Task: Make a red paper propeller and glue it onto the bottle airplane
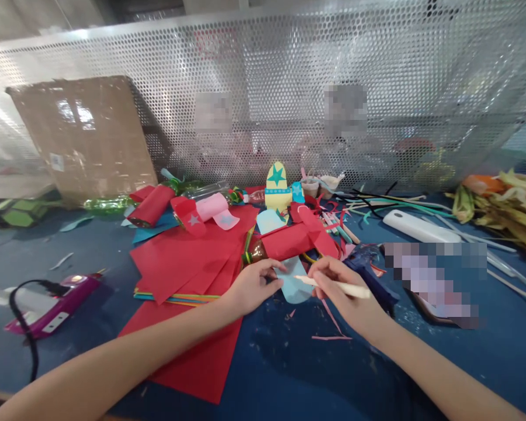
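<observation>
A small light-blue paper piece (pixel 294 286) lies between my two hands. My left hand (pixel 256 285) pinches its left edge between thumb and finger. In my right hand (pixel 344 292) is a cream-coloured pen (pixel 350 289), its tip over the paper. Just behind the paper lies a bottle wrapped in red paper (pixel 287 241), its green-capped neck pointing left. Red paper sheets (pixel 193 257) are piled to the left, partly under my left forearm.
A purple power strip (pixel 56 310) with a black cable sits at left. Behind stand a cardboard sheet (pixel 87 140), a yellow paper figure (pixel 277 181) and a perforated metal screen (pixel 263 70). At right are a white glue gun (pixel 421 227), a partly blurred phone (pixel 438 292) and dry husks (pixel 512 210).
</observation>
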### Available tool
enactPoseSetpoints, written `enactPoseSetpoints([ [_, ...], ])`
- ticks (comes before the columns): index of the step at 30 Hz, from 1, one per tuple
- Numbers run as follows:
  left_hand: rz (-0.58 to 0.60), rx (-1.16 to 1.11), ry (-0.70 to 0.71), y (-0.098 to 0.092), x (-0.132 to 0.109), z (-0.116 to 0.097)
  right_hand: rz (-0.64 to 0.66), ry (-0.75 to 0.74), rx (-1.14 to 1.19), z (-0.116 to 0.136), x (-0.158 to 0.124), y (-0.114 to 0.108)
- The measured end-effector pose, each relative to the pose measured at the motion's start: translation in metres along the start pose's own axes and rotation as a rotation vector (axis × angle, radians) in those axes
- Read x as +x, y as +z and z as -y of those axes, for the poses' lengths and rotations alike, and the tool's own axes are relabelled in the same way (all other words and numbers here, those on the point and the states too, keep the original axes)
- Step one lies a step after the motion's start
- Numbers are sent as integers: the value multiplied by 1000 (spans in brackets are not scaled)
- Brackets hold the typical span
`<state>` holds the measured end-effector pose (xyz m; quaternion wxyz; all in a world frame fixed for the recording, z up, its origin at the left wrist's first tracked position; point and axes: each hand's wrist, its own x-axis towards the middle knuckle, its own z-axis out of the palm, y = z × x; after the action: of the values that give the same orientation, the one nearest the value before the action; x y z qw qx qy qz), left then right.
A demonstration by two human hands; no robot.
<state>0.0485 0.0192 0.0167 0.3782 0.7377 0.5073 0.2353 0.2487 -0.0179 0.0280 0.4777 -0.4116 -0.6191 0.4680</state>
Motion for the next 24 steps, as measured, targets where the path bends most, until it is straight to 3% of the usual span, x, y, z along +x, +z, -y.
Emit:
enactPoseSetpoints([
  [4,-4,34,17,4,-14,3,108,48,-40,-2,-2,6],
  [9,-41,160,86,5,-27,4,110,118,-35,-9,0,10],
  [17,-39,405,349,0,-43,24,167,199,-118,-19,6,13],
  [24,-56,642,587,-3,-56,34,107,244,-197,-26,8,16],
])
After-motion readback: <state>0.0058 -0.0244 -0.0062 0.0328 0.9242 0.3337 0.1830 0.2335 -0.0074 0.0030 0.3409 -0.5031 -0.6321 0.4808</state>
